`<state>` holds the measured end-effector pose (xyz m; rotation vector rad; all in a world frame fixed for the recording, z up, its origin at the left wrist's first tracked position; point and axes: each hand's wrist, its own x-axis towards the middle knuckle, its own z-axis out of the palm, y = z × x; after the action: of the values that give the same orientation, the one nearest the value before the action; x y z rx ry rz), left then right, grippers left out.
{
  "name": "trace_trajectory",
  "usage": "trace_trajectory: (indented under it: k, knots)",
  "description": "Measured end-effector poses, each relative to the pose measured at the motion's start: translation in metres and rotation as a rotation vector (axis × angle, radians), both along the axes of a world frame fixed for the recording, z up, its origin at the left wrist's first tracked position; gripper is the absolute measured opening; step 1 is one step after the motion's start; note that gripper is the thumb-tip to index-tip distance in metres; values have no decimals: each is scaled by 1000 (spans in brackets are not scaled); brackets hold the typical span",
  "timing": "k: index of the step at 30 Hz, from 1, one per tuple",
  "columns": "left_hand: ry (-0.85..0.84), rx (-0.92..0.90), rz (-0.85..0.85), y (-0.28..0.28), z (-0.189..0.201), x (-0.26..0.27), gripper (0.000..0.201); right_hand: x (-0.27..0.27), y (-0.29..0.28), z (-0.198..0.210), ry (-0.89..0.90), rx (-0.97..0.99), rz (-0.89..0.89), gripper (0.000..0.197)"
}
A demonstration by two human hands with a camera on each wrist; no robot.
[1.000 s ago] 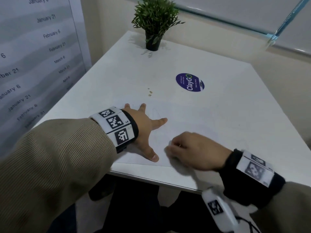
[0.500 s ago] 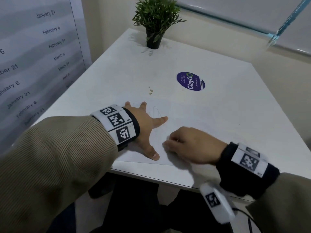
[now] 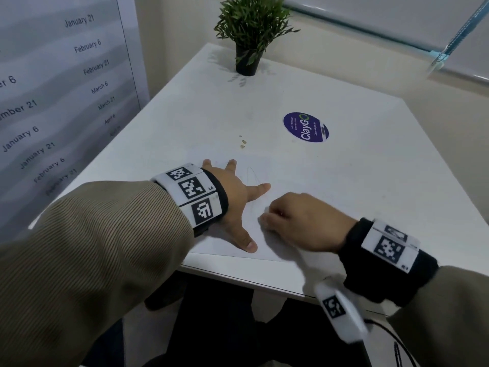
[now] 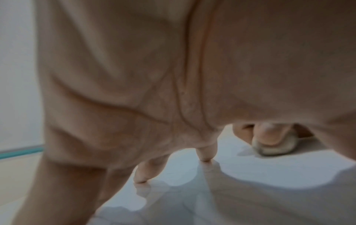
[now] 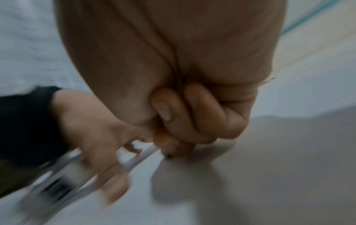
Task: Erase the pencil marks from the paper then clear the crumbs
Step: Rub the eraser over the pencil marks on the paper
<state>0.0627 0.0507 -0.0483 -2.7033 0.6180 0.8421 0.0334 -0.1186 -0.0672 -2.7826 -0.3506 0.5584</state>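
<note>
Right hand (image 3: 304,221): fingers clamped on eraser (image 4: 273,146), has slid slightly left across paper (image 3: 264,242).
Left hand (image 3: 238,205): fingers apart, still pinning sheet.
Meaning: erasing continues; crumbs uncleared.

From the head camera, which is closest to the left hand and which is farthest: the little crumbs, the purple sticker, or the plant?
Starting from the left hand, flat on the paper:
1. Crumbs, just beyond the fingers.
2. Purple sticker, farther back and to the right.
3. Potted plant, at the table's far edge.
</note>
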Motion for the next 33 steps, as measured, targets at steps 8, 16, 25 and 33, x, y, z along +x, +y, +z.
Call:
trace_trajectory:
  k: [8, 16, 25, 33]
  knots:
    - [10, -9, 8, 1, 2, 0, 121, 14, -2, 0, 26, -22, 2, 45]
    - [20, -8, 13, 1, 1, 0, 120, 19, -4, 2, 32, -36, 20, 46]
    - [21, -10, -3, 3, 3, -1, 120, 33, -6, 7, -5, -54, -22, 47]
    - [28, 3, -34, 1, 6, -4, 117, 37, -5, 7, -1, -48, -22, 46]
